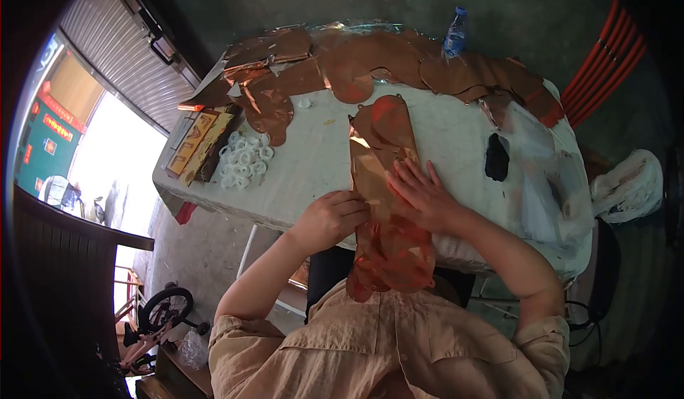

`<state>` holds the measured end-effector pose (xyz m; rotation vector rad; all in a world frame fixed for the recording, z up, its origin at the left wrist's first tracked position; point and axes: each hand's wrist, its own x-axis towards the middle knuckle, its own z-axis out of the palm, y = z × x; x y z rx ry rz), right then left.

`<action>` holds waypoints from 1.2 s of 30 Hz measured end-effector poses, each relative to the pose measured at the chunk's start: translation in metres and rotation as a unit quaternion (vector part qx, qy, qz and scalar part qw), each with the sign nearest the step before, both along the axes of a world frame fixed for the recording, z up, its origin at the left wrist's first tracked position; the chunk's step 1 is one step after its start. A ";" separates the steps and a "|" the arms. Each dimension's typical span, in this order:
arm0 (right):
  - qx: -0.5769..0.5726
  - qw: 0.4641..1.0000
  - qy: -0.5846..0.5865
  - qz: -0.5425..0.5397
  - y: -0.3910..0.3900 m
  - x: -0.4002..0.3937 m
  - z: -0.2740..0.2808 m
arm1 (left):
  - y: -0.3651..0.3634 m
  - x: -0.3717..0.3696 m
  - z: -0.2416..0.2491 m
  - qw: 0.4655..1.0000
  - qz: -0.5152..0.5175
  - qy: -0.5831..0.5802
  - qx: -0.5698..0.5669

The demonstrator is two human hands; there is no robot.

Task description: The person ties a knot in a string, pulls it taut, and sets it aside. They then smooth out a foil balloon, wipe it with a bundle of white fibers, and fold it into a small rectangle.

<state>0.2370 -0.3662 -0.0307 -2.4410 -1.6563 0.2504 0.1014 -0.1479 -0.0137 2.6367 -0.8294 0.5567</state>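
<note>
A flat, copper-coloured foil balloon (385,174) lies lengthwise in front of me, its near end hanging over the table edge against my shirt. My right hand (422,194) rests flat on its right half with the fingers spread. At the left edge of the balloon, my left hand (340,217) has its fingers pinched together on the foil. Across the far side of the table stretch more flat copper foil balloons (342,64), overlapping one another. To the left is a heap of small white rings (244,158).
A yellow-brown box (199,146) stands at the table's left end. A water bottle (454,34) is at the far edge. On the right are a black item (496,158), clear plastic film (545,192) and a white plastic bag (628,185). A bicycle (160,317) stands on the floor at left.
</note>
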 end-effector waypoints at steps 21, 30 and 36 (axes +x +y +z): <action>0.095 0.978 0.132 0.131 -0.013 0.024 0.013 | -0.004 0.009 0.008 0.963 0.098 0.137 -0.210; 0.177 0.878 0.395 -0.203 0.019 0.068 -0.008 | 0.033 0.085 0.014 0.678 0.242 0.576 -0.387; 0.121 0.873 0.397 -0.257 0.028 0.074 -0.008 | 0.034 0.091 0.016 0.656 0.247 0.605 -0.377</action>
